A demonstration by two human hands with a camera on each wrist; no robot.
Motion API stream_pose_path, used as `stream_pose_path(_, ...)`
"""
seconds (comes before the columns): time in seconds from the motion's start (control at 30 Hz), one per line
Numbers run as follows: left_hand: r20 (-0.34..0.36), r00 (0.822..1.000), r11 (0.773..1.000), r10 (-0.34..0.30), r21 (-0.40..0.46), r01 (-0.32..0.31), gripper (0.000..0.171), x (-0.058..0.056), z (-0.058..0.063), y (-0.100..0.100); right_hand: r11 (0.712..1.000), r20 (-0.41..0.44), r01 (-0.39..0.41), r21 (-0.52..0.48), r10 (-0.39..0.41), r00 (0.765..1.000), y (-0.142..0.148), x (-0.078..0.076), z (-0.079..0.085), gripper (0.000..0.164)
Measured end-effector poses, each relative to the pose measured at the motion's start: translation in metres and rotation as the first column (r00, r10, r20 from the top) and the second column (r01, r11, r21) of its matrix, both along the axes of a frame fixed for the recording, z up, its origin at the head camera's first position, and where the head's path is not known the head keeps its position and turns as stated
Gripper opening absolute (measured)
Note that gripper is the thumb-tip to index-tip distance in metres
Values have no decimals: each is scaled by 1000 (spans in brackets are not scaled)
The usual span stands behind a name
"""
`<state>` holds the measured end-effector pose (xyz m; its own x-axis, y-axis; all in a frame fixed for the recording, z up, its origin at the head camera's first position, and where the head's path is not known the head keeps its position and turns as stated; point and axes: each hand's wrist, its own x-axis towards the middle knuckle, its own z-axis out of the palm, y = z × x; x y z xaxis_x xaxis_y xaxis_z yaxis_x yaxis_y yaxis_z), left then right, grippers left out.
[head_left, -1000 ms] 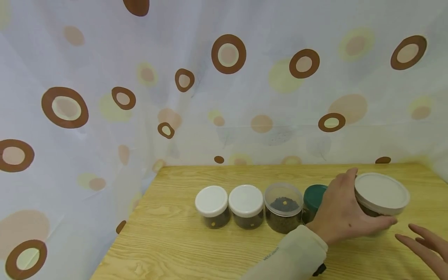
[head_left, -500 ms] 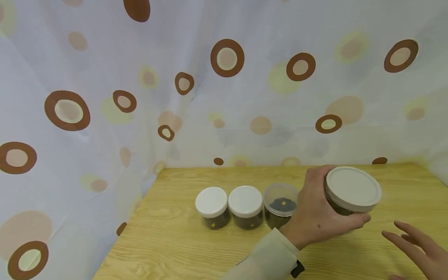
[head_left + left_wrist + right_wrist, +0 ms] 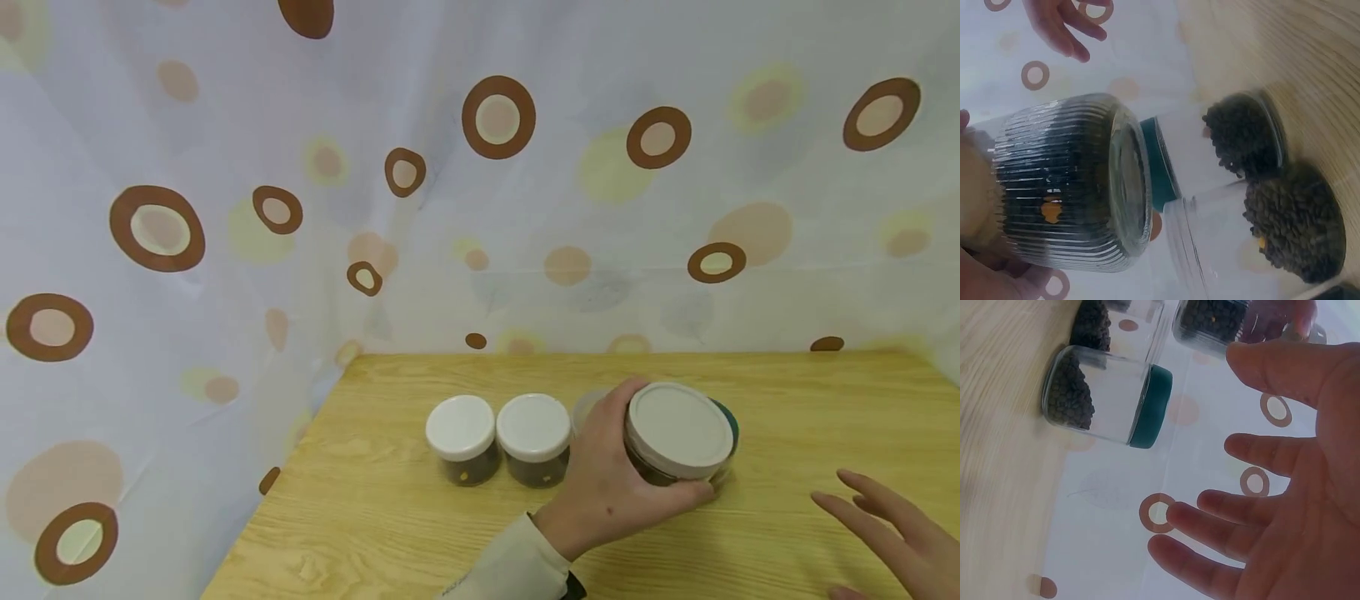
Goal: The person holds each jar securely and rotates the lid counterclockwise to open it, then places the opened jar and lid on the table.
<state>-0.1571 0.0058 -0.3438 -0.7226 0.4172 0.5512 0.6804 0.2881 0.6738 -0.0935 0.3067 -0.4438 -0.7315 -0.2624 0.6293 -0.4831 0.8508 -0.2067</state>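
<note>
My left hand grips a wide jar with an off-white lid, fingers and thumb around its side. In the left wrist view this jar has ribbed clear walls, dark contents and a small orange spot, and is raised above the other jars. Partly hidden behind it is a jar with a teal lid, whose dark pellets show in the right wrist view. The wide clear jar to its left is mostly hidden by my hand in the head view. My right hand hovers at the right, fingers spread, holding nothing.
Two white-lidded jars with dark contents stand side by side at the left end of the row. Beneath them is a wood-grain table. A pale curtain with brown rings hangs behind and along the left side.
My left hand has carried the jar leftward, from the right of the row to over the teal-lidded jar, which now shows behind it. My right hand has shifted slightly left, still spread.
</note>
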Motion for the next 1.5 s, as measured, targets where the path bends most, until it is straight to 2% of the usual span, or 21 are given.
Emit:
stream_pose_path(0.17,-61,998,998,17,-67,-21,93,7,3,-18,998,54,12,58,-15,998,-2,-3,2,118)
stream_pose_path(0.27,-85,996,998,-7,-69,1,90,8,4,-27,997,51,-16,71,13,999,-3,-6,6,117)
stream_pose_path(0.37,-69,998,997,-9,-75,4,87,11,3,-37,994,32,-49,94,47,998,-4,-11,9,112)
stream_pose_path(0.53,-58,997,989,53,-136,-61,88,19,-6,-51,983,23,-101,150,99,995,-8,-17,11,110)
stream_pose_path(0.77,-35,996,991,77,-103,-81,89,23,-12,-67,983,9,-91,160,91,996,-13,-22,17,106)
stream_pose_path(0.97,8,994,987,111,-117,-109,88,29,-22,-78,972,36,-160,171,156,987,-19,-26,14,102)
stream_pose_path(1.13,-4,994,984,106,-143,-106,87,32,-25,-81,974,44,-125,191,118,992,-23,-24,14,104)
stream_pose_path(1.3,-46,995,977,84,-193,-91,87,34,-27,-84,978,129,-93,189,69,989,-32,-20,12,99)
stream_pose_path(1.4,-73,995,970,70,-230,-85,87,35,-28,-85,973,239,-82,216,29,971,-40,-17,15,91)
stream_pose_path(1.5,-91,995,965,46,-254,-68,86,35,-29,-85,969,296,-101,226,31,955,-47,-18,17,84)
